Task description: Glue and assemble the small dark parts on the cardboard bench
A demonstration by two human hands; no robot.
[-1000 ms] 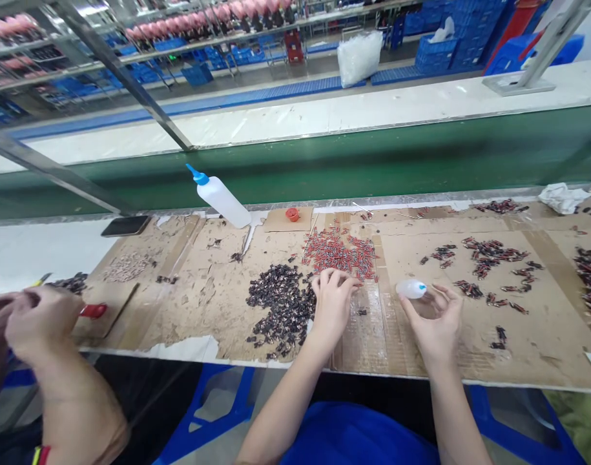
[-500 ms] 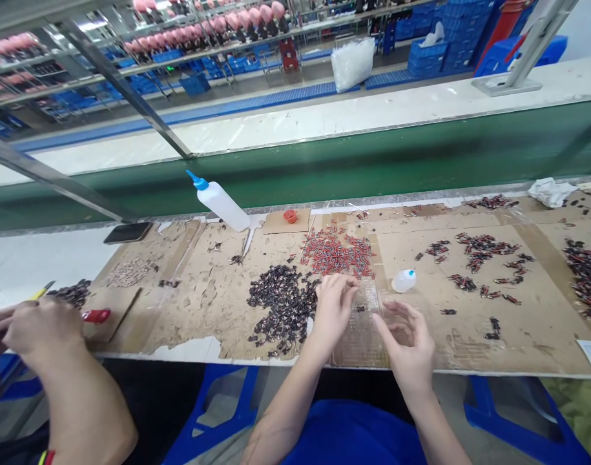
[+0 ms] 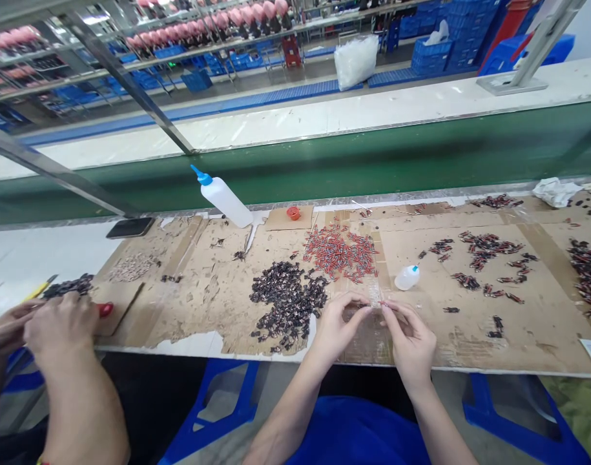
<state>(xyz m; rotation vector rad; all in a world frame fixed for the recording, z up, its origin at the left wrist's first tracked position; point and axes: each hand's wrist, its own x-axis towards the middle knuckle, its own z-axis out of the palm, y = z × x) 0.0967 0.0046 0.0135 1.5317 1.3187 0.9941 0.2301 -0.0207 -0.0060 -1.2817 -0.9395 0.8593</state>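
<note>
My left hand (image 3: 342, 321) and my right hand (image 3: 412, 336) meet above the cardboard, fingertips pinched close together. A tiny red part (image 3: 381, 303) shows at my right fingertips. Whatever my left fingertips pinch is too small to make out. Just beyond my hands lies a pile of small red parts (image 3: 341, 252) with metal ends. To the left of my left hand spreads a heap of small black parts (image 3: 285, 300). A small white bottle with a blue cap (image 3: 407, 278) stands beyond my right hand.
Cardboard (image 3: 203, 310) covers the bench. Red-and-black pieces (image 3: 489, 248) lie in clusters at right. A larger white squeeze bottle (image 3: 226, 201), a red cap (image 3: 293, 212) and a phone (image 3: 130, 227) lie along the back. At left are a co-worker's hands (image 3: 57, 326).
My left hand has drawn back from the edge of the red pile towards my right hand. Both hands' fingertips have come together, with a red part now showing at the right ones.
</note>
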